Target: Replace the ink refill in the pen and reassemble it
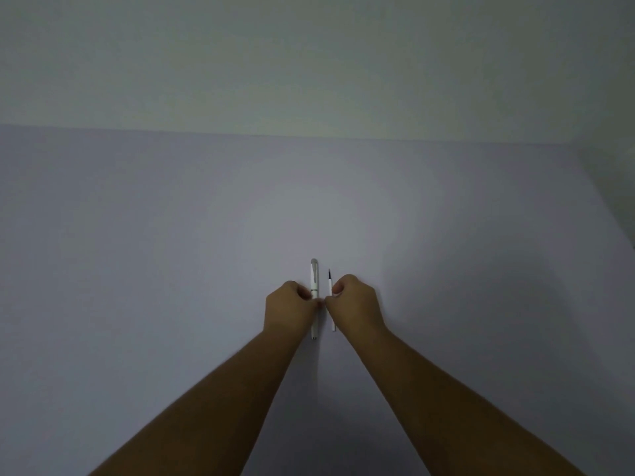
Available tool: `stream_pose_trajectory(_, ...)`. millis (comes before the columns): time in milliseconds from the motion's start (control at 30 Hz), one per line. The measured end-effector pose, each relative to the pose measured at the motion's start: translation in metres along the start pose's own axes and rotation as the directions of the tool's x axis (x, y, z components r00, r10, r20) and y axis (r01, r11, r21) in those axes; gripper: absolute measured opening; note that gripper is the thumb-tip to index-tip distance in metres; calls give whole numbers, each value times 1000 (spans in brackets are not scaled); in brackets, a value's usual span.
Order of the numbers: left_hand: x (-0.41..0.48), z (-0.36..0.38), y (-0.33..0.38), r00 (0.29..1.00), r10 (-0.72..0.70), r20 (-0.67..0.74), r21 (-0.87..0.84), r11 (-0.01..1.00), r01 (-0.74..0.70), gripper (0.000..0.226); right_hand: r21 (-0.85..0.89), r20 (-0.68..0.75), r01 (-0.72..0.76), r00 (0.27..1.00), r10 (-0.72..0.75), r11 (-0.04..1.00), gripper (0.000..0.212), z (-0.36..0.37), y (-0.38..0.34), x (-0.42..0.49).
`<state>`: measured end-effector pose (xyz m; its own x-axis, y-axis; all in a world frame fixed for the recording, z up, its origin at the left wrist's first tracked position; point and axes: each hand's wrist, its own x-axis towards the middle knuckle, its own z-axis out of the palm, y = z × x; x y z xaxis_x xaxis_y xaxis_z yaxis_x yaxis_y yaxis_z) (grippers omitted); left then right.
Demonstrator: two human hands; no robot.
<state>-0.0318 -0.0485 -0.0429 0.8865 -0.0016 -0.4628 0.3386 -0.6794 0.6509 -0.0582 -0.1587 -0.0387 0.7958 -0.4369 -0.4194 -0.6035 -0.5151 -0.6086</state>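
Both hands, left (290, 305) and right (354, 302), curled at pen (314, 286) and refill (330, 286) on table (137, 269), grip unclear.

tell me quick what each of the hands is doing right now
Left hand: curled at the white pen; a firm hold cannot be told.
Right hand: curled at the thin refill; hold cannot be told.

White pen (314, 286) at centre frame, smooth and slightly glossy, probably plastic, silvery metal-looking clip and cap end, thin white refill (332, 304) just right of it with a dark matt tip, pale lavender table (171, 235) smooth and matt
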Motion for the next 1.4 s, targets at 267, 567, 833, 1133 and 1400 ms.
stream_pose_trajectory(267, 0, -2, -1, 1000, 7, -13, 31, 1000, -6, 22, 14, 1, 9, 1000, -9, 1000, 12, -2, 2, -1)
stream_pose_trajectory(567, -1, -2, -3, 1000, 15, -17, 37, 999, -15, 19, 26, -9, 28, 1000, -28, 999, 12, -3, 6, -4)
stream_pose_trajectory(833, -1, -4, -8, 999, -3, -43, 11, 1000, 4, 24, 27, -24, 18, 1000, -18, 999, 13, -1, 8, -5)
stream_pose_trajectory(1133, -2, -4, -7, 999, 3, -34, 9, 1000, -3, 25, 3, -18, 27, 999, -27, 1000, 14, 0, 8, -6)
stream_pose_trajectory(1400, -5, -8, -5, 999, -2, -39, -6, 1000, 2, 29, 18, -6, 19, 1000, -19, 1000, 14, -3, 5, -9)
